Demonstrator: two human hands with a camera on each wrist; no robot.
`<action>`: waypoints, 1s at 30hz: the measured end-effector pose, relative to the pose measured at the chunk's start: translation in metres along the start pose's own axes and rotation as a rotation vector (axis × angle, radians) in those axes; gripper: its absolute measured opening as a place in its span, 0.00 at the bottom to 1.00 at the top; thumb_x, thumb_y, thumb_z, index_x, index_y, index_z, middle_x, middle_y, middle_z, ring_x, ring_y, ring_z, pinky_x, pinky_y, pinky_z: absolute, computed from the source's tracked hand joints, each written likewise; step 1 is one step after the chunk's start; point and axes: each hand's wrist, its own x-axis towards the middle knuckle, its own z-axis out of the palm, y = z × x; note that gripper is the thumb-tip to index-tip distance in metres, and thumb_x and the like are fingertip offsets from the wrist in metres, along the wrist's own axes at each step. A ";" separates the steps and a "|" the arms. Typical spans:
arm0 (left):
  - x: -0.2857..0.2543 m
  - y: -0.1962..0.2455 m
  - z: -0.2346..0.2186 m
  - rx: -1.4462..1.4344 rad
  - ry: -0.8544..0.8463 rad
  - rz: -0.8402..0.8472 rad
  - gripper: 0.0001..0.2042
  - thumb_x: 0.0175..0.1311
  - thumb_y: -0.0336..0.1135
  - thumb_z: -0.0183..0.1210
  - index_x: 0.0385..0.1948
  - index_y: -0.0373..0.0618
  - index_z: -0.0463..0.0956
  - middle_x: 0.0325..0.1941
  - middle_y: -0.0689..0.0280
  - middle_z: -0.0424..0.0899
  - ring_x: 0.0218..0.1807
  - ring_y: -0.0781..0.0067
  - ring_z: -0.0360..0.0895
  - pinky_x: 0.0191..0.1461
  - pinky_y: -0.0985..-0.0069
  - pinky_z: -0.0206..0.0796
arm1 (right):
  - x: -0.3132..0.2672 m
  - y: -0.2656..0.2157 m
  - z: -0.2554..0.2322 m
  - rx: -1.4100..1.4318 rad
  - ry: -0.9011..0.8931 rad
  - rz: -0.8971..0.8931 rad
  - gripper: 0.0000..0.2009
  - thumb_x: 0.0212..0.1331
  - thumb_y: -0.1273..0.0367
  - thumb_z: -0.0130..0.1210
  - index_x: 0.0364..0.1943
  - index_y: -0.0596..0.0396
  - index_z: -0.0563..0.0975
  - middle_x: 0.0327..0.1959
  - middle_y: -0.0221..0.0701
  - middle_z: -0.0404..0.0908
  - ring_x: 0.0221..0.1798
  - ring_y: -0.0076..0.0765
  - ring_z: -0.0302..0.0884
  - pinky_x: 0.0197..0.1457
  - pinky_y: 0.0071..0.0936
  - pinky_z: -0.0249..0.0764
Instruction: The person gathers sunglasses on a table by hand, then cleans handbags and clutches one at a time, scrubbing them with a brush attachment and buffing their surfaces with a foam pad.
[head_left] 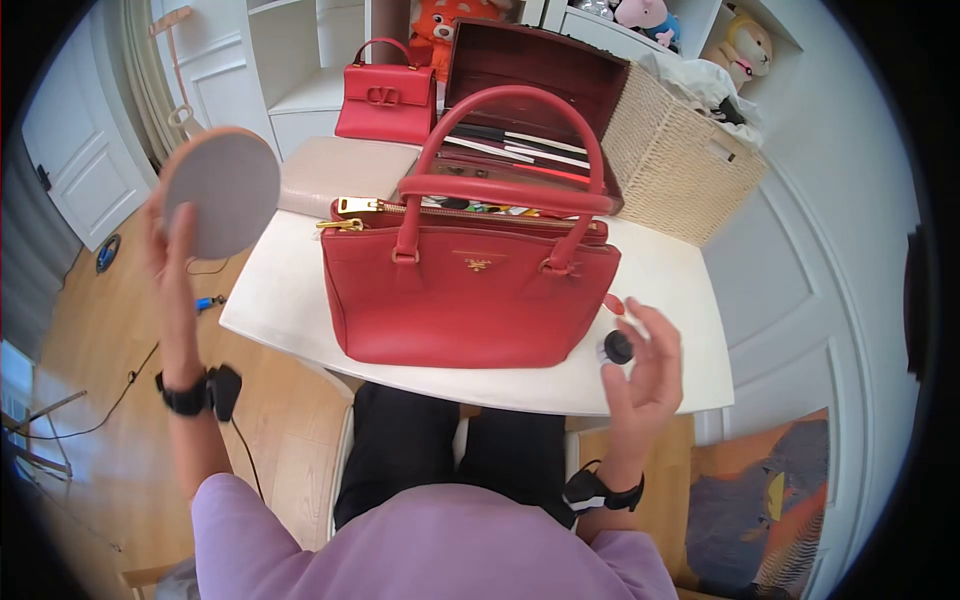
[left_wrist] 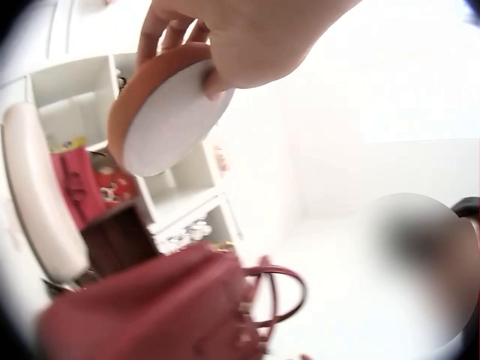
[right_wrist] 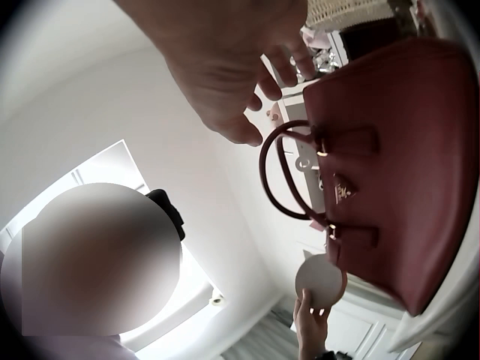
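A round, flat disc [head_left: 225,195] with a grey face and an orange-tan rim is raised at the left, gripped by my left hand [head_left: 172,262]. In the left wrist view, the thumb of that hand [left_wrist: 259,37] lies on the pale face of the disc [left_wrist: 169,120] and the fingers are behind the rim. A red handbag [head_left: 465,300] stands upright on the white table, handles up. My right hand [head_left: 650,375], empty with fingers apart and slightly bent, hovers beside a small black round object [head_left: 618,347]. The right wrist view shows this hand [right_wrist: 225,67] near the handbag [right_wrist: 409,150].
Behind the handbag are an open dark red box [head_left: 535,75] with items inside, a small red bag [head_left: 385,105], and a beige padded item [head_left: 345,172]. A woven basket [head_left: 675,150] stands back right. A small red piece [head_left: 614,303] lies by the handbag's right side.
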 end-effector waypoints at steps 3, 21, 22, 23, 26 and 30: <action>-0.051 0.075 0.015 -0.145 0.034 0.061 0.19 0.68 0.36 0.57 0.58 0.40 0.71 0.52 0.64 0.79 0.53 0.74 0.75 0.57 0.75 0.67 | 0.000 -0.013 0.015 0.201 -0.212 -0.002 0.32 0.49 0.73 0.68 0.62 0.64 0.69 0.64 0.47 0.69 0.69 0.47 0.66 0.69 0.43 0.64; 0.023 0.068 0.132 0.136 -0.940 0.263 0.21 0.72 0.51 0.52 0.46 0.42 0.80 0.32 0.62 0.82 0.35 0.68 0.77 0.42 0.73 0.66 | 0.048 -0.031 0.049 -0.509 -0.107 -0.739 0.24 0.41 0.80 0.64 0.50 0.57 0.81 0.50 0.38 0.83 0.54 0.44 0.81 0.60 0.38 0.74; 0.025 0.065 0.134 0.137 -0.937 0.254 0.21 0.72 0.51 0.52 0.46 0.42 0.80 0.32 0.62 0.82 0.35 0.68 0.77 0.42 0.73 0.66 | 0.044 -0.027 0.057 -0.505 -0.115 -0.738 0.24 0.41 0.80 0.64 0.50 0.57 0.81 0.50 0.38 0.83 0.54 0.44 0.81 0.60 0.38 0.74; 0.029 0.062 0.136 0.083 -1.009 0.138 0.22 0.71 0.53 0.53 0.45 0.41 0.80 0.32 0.64 0.81 0.35 0.72 0.75 0.42 0.75 0.65 | 0.037 -0.019 0.071 -0.557 -0.183 -0.770 0.24 0.40 0.79 0.63 0.49 0.56 0.82 0.51 0.37 0.83 0.54 0.43 0.81 0.59 0.39 0.73; 0.029 0.060 0.138 -0.042 -1.042 -0.018 0.24 0.69 0.56 0.55 0.41 0.41 0.81 0.31 0.70 0.79 0.33 0.80 0.71 0.40 0.78 0.63 | -0.002 -0.022 0.097 -0.434 -0.418 -0.636 0.23 0.40 0.79 0.61 0.47 0.54 0.83 0.50 0.35 0.83 0.54 0.43 0.80 0.55 0.39 0.73; 0.038 0.056 0.142 -0.146 -1.139 -0.182 0.20 0.70 0.54 0.56 0.40 0.45 0.82 0.34 0.77 0.79 0.36 0.89 0.70 0.42 0.84 0.62 | 0.002 -0.034 0.114 -0.321 -0.496 -0.752 0.18 0.47 0.73 0.59 0.46 0.49 0.83 0.52 0.31 0.82 0.52 0.38 0.79 0.52 0.38 0.73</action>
